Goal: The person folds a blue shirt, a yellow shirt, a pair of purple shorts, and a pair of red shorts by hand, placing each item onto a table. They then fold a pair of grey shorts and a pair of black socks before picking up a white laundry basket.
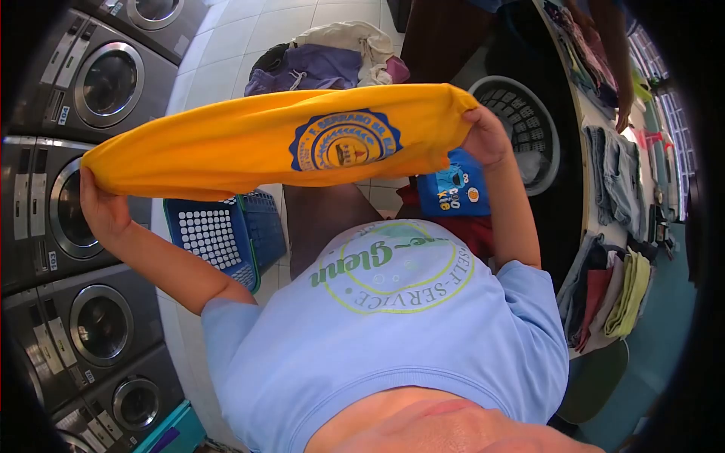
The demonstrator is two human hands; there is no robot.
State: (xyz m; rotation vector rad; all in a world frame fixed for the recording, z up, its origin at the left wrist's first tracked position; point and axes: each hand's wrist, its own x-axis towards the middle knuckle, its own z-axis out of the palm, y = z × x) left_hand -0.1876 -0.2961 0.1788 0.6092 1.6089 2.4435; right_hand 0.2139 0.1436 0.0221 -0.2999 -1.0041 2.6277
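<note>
A yellow shirt (pixel 226 140) with a round blue badge print is stretched sideways in front of my chest. My left hand (pixel 104 208) is closed on its left end, beside the washing machines. At the other end, my right hand (pixel 487 137) grips the cloth near its upper corner; some fingers are hidden behind the fabric. Below the right forearm lies a blue garment (pixel 457 189) with a cartoon print, over dark red cloth. Beneath the shirt's left half stands a blue laundry basket (pixel 257 226), partly covered by it.
Front-loading machines (pixel 109 84) line the left side. Ahead on the floor is a pile of clothes (pixel 325 66). A grey round basket (pixel 555 143) stands at right, before a table with folded jeans (pixel 615 181) and stacked clothes (pixel 627 294). Another person's arm (pixel 623 75) reaches over the table.
</note>
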